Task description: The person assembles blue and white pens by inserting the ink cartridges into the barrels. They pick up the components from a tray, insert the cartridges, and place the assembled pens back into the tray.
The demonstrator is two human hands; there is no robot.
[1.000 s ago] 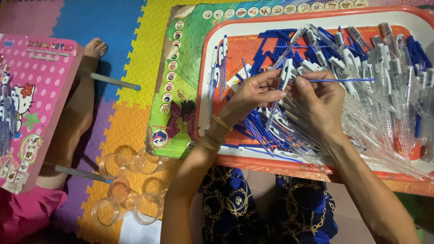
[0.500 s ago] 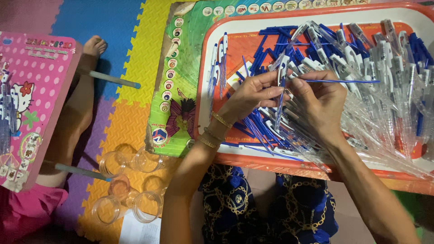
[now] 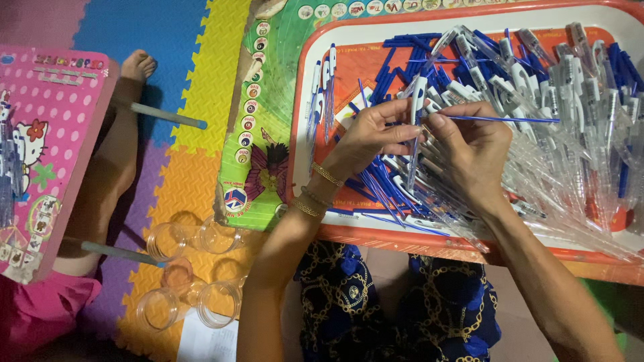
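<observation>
We work over a low tabletop point(image 3: 265, 100) with a green printed surface and a row of small round pictures along its left edge. On it sits a red and white tray point(image 3: 305, 87), heaped with clear pen barrels point(image 3: 570, 154) and blue refills point(image 3: 389, 80). The tabletop stands on a floor of foam puzzle mats point(image 3: 194, 80) in blue, yellow, orange and purple. Directly on the mats, by the tabletop's near left corner, we see a cluster of clear plastic cups point(image 3: 191, 268) and a pink children's table point(image 3: 50, 147) further left.
</observation>
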